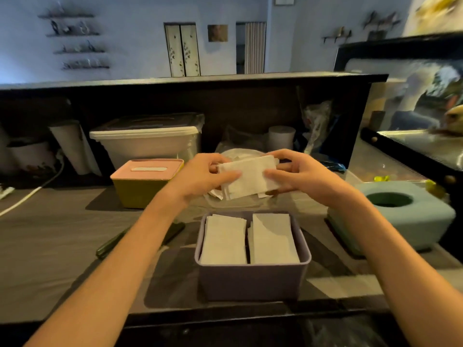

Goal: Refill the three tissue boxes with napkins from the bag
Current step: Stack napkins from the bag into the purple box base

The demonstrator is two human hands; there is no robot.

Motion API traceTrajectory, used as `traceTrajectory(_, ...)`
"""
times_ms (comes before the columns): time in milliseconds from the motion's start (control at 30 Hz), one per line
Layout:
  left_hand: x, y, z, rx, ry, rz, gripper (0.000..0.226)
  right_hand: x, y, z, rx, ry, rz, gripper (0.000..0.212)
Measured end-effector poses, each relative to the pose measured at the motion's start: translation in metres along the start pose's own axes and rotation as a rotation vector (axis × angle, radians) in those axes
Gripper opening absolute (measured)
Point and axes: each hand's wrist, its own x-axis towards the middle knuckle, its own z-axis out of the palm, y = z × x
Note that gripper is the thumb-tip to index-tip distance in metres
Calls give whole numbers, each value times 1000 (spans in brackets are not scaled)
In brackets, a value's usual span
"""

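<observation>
Left hand (pixel 210 175), right hand (pixel 298 175) grip napkin stack (pixel 248 179) above open purple box (pixel 253 276); grey counter (pixel 50 246) free at 9 o'clock.

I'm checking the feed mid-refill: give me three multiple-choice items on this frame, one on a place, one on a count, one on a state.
1. Where is the yellow box with the pink lid?
A. left of the purple box, farther back
B. inside the purple box
C. at the counter's near edge

2. How many napkin stacks lie in the purple box?
A. none
B. two
C. five

3. What holds the napkin wad?
A. nothing, it lies flat
B. left hand only
C. both hands

Answers: 1 A, it stands behind and leftward. 2 B, two stacks lie side by side. 3 C, the left hand and right hand pinch its ends.
</observation>
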Motion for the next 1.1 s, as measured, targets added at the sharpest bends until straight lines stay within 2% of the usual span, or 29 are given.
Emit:
traceTrajectory(100, -22, 20, 7, -41, -59, -100, 22, -14, -15, -8, -37, -45, 93, 33)
traceTrajectory(200, -46, 31, 17, -62, -189, -185, 27, -25, -22, -11, -90, -98, 182, 27)
traceTrajectory(367, -69, 44, 33, -85, -320, -248, 23, -35, -28, -10, -233, -171, 264, 25)
traceTrajectory(567, -78, 45, 45, -161, -272, -306, 47, -37, -34, -8, -388, -132, 284, 23)
traceTrajectory(800, -79, 35, 57, 259, -220, -159, 57, -35, -26, 6, -569, -95, 264, 29)
traceTrajectory(967, -74, 32, 55, 349, -230, -148, 64, -26, -18, 13, -669, -170, 348, 38)
traceTrajectory(1033, -70, 32, 48, 285, -228, -150, 60, -25, -20, 7, -637, -184, 351, 43)
traceTrajectory(1100, -61, 30, 35, 238, -162, -148, 51, -20, -20, 0, -481, -100, 304, 40)
